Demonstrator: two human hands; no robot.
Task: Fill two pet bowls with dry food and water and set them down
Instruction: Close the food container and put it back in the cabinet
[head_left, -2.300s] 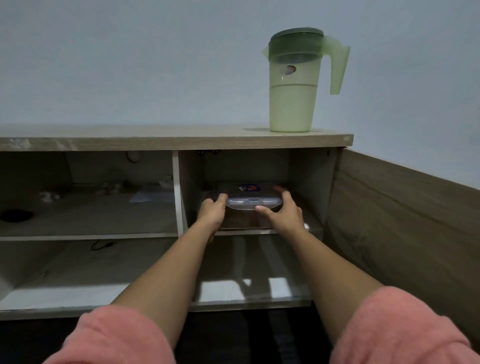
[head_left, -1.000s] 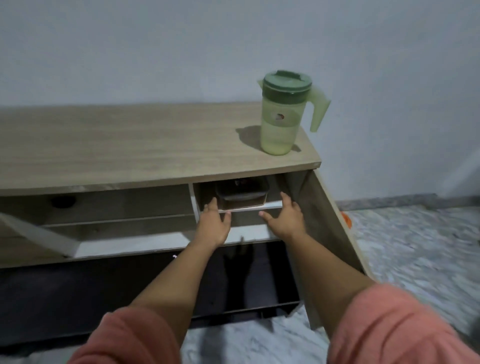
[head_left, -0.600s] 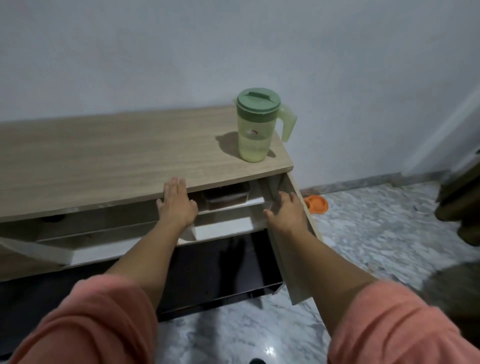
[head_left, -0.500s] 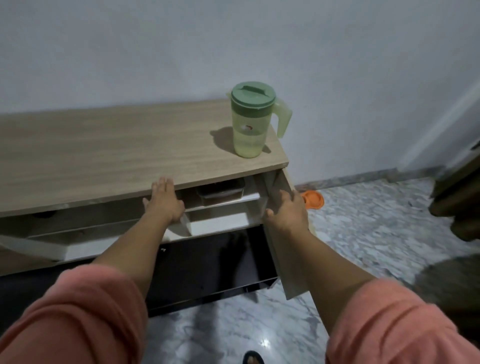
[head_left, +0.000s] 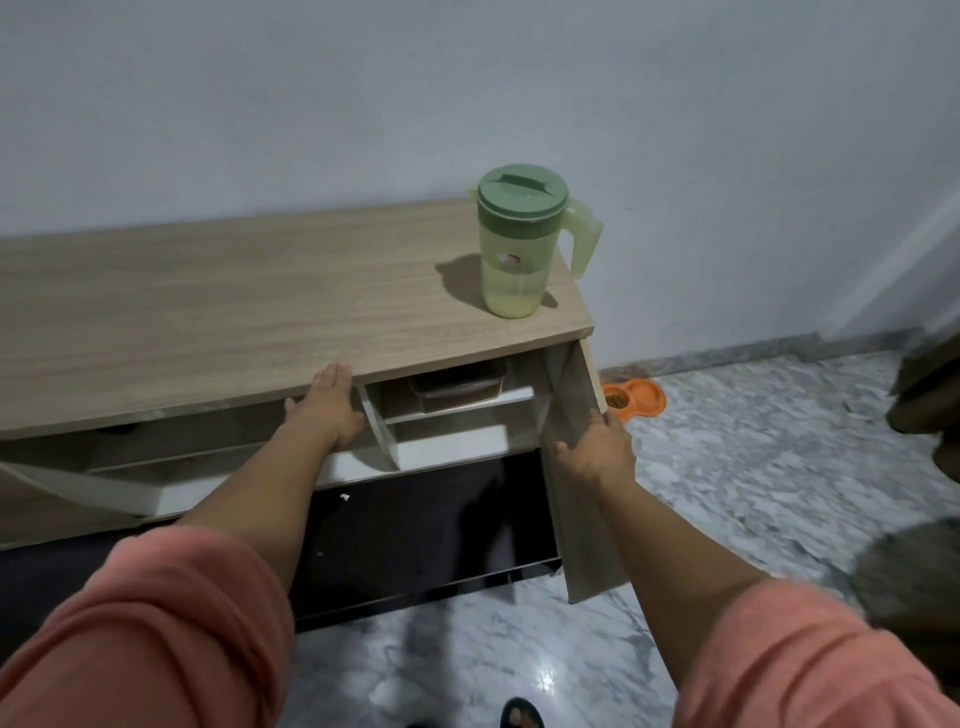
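A green lidded pitcher (head_left: 517, 249) part full of liquid stands on the wooden cabinet top (head_left: 234, 306) near its right end. A clear food container (head_left: 457, 387) with brown contents sits on the upper shelf inside the open cabinet. An orange double pet bowl (head_left: 634, 397) lies on the floor by the wall, its left cup holding brown food. My left hand (head_left: 327, 405) reaches with straight fingers to the front edge of the cabinet top. My right hand (head_left: 597, 447) grips the edge of the open cabinet door (head_left: 576, 415).
The cabinet stands against a pale wall on a grey marble floor (head_left: 753, 467). Its lower compartment (head_left: 426, 525) is dark. A white divider (head_left: 379, 436) separates the shelves. A dark object (head_left: 930, 395) sits at the right edge. A sandalled toe (head_left: 522, 716) shows at the bottom.
Both hands let go of the container on the shelf and drew back. My view rose above the cabinet. The right hand took the door edge; the left moved up to the top's front edge.
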